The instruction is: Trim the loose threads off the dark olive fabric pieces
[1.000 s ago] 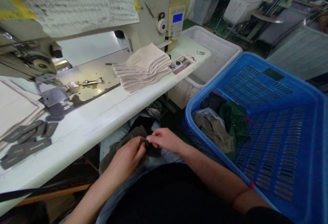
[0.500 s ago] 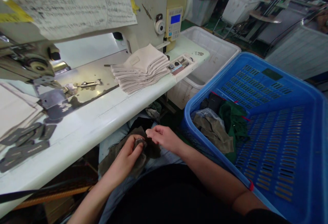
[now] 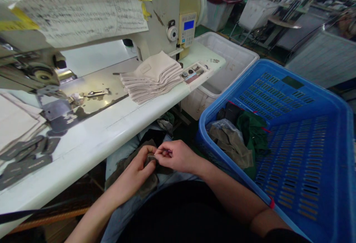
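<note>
Dark olive-brown cloth (image 3: 148,188) lies over my lap, below the table's front edge. My left hand (image 3: 142,163) is closed on a bunched part of it, thumb on top. Against its fingertips, my right hand (image 3: 175,156) pinches a thin, dark, pointed tool (image 3: 167,150) whose tip lies over the cloth. The exact kind of tool is too small to tell. A fine light line, perhaps thread, shows on the cloth between the two hands.
A sewing machine (image 3: 155,20) stands on the white table (image 3: 116,124), with stacked beige pieces (image 3: 155,74) and dark grey tabs (image 3: 25,161). To the right, a blue basket (image 3: 292,124) holds green and brown cloth. Behind it is a white bin (image 3: 228,54).
My right hand has moved left and down to meet my left hand. The thin tool now shows in its fingers. The view has shifted slightly.
</note>
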The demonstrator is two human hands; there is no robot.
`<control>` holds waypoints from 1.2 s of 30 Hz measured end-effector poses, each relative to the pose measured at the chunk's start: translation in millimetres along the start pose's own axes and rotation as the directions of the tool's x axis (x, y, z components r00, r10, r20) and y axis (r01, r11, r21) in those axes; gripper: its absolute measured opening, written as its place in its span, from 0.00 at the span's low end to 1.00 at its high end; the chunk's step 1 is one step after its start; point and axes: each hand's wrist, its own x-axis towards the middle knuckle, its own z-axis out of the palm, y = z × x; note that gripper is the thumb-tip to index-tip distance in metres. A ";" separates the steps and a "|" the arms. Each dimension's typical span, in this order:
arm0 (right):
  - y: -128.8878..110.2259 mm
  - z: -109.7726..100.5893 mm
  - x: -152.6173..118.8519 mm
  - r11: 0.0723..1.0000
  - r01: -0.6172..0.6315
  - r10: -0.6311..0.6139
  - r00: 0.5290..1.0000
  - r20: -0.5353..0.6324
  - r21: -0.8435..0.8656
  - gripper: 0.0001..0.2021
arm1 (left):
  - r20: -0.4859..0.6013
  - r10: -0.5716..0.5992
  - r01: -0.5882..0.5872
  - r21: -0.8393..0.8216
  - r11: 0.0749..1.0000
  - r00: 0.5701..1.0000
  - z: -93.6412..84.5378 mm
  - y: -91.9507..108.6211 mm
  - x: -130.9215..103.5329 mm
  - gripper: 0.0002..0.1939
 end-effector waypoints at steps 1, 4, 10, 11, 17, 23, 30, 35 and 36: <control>-0.2 -1.0 -0.2 1.000 0.001 -0.001 1.000 0.010 0.010 0.04 | 0.003 0.005 -0.005 0.008 1.000 1.000 0.9 1.3 0.8 0.11; -1.9 -1.6 -0.9 1.000 -0.006 0.006 1.000 -0.014 0.009 0.03 | 0.029 0.010 -0.011 0.025 1.000 1.000 5.2 2.8 4.7 0.11; 1.4 1.3 0.1 0.992 -0.103 0.063 0.899 -0.434 -0.068 0.04 | -0.525 0.344 -0.161 0.363 0.918 0.779 11.1 14.5 5.5 0.15; 2.7 1.3 0.0 0.990 -0.107 0.045 0.865 -0.500 -0.095 0.05 | -0.543 0.402 -0.188 0.407 0.894 0.737 11.3 18.5 3.5 0.11; 1.9 6.7 -9.1 0.982 0.027 -0.112 0.881 -0.460 -0.187 0.05 | -0.373 0.174 -0.101 0.209 0.973 0.911 17.6 27.2 -0.6 0.15; -1.5 14.8 -13.8 0.979 0.019 -0.092 0.928 -0.361 -0.201 0.04 | -0.337 0.053 0.009 0.181 0.983 0.940 20.2 22.8 -0.6 0.14; -16.2 5.7 -8.6 0.986 -0.083 0.124 0.946 -0.299 0.146 0.05 | -0.232 0.083 -0.064 0.091 0.994 0.969 12.8 29.1 -0.8 0.12; -18.6 -0.8 -0.9 0.867 -0.226 0.324 0.933 -0.158 0.445 0.05 | -0.255 0.139 -0.144 -0.002 0.990 0.957 4.2 23.2 3.7 0.12; -16.7 -1.3 0.6 0.843 -0.246 0.342 0.931 -0.124 0.478 0.04 | -0.239 0.134 -0.145 -0.029 0.989 0.962 3.3 21.5 3.8 0.12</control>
